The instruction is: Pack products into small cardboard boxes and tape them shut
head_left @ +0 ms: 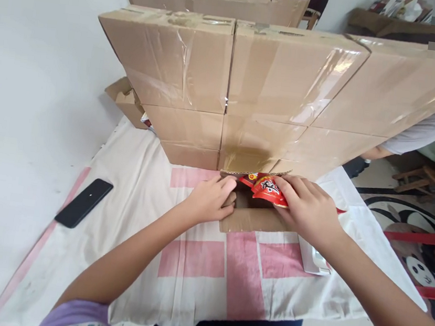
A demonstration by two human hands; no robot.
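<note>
A small open cardboard box [258, 222] sits on the cloth in front of me. My left hand [213, 198] grips its left side, fingers curled around the flap. Over the opening, my right hand [309, 208] holds a red packet [268, 191] with printed lettering; the packet's far end slants over the box's back edge. A bit of dark and yellow print shows beside it, and I cannot tell whether that is a second packet. The box's inside is mostly dark and partly covered by my right hand.
Stacked taped cartons [268, 74] form a wall behind the box. A black phone [84, 202] lies at left on the tablecloth [138, 259]. A white container [314, 258] sits under my right wrist. Another person's sleeve [433, 129] shows behind the cartons at right, near a red frame [426, 239].
</note>
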